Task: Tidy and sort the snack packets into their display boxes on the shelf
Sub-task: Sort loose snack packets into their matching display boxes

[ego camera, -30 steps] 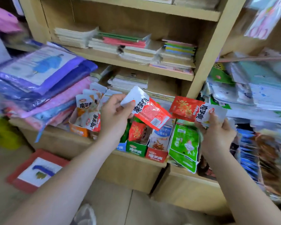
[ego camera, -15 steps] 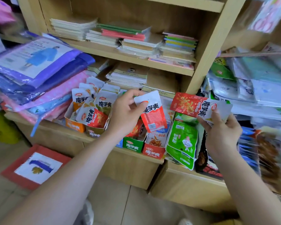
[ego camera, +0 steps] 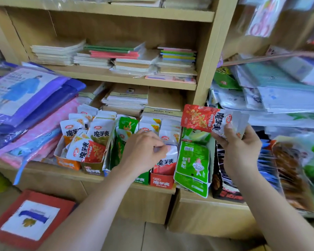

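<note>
Sitting wedged against green packets (ego camera: 193, 163), red box (ego camera: 160, 181) is leaving little room; left hand (ego camera: 142, 151) is pinching packet (ego camera: 166, 161) in it; right hand (ego camera: 240, 145), up-right, is gripping red packets (ego camera: 199, 117).

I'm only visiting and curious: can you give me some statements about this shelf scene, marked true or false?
1. The right hand holds red-and-white packets. True.
2. The left hand is empty. False: it pinches a packet standing in the red box.
3. Notebooks are stacked on the shelf above the snacks. True.
4. The green packets lie on the floor. False: they lean just right of the red box.
</note>
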A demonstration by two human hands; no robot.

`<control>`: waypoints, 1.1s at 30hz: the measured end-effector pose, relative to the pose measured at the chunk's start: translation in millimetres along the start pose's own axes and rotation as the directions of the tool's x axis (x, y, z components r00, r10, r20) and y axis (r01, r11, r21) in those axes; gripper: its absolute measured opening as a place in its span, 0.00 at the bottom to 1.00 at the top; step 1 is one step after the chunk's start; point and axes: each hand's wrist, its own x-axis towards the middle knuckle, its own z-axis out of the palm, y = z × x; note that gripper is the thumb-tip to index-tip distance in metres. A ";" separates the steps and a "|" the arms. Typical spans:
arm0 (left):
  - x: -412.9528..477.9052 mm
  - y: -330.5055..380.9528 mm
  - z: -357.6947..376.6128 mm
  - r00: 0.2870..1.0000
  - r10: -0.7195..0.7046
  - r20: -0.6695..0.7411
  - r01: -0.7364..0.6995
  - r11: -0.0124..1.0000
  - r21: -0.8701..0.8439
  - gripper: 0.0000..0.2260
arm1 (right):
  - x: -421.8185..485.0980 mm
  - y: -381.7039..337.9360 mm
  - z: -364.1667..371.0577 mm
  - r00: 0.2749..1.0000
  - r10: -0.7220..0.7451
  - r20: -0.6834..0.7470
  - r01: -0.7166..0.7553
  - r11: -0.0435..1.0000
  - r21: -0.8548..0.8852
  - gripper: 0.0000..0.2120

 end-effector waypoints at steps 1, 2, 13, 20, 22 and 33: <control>3.7 1.0 4.5 1.000 0.004 -0.016 -0.004 1.000 -0.023 0.17 | 0.7 -0.1 -1.0 1.000 -0.002 -0.006 0.002 1.000 -0.002 0.05; 5.9 2.4 8.4 1.000 -0.012 -0.002 0.012 0.999 -0.044 0.21 | 1.0 -0.7 -2.1 1.000 -0.001 -0.010 0.001 1.000 -0.003 0.05; 8.1 8.3 9.6 0.945 -0.092 0.315 0.055 0.991 0.125 0.35 | 4.6 -3.4 -13.0 1.000 0.024 0.015 -0.024 1.000 -0.004 0.05; 6.2 7.0 18.8 0.957 -0.186 0.222 0.220 0.966 -0.140 0.07 | 3.0 -3.4 -10.2 0.999 0.006 0.032 -0.006 1.000 -0.002 0.06; 5.4 4.9 17.8 0.943 -0.206 0.261 0.270 0.932 -0.240 0.03 | 2.8 -3.1 -10.6 0.999 0.002 0.041 -0.002 1.000 0.001 0.06; 6.9 10.2 16.7 0.897 -0.119 -0.425 0.084 0.991 -0.100 0.04 | 0.1 -2.6 -8.9 0.997 0.010 0.073 -0.008 1.000 -0.020 0.07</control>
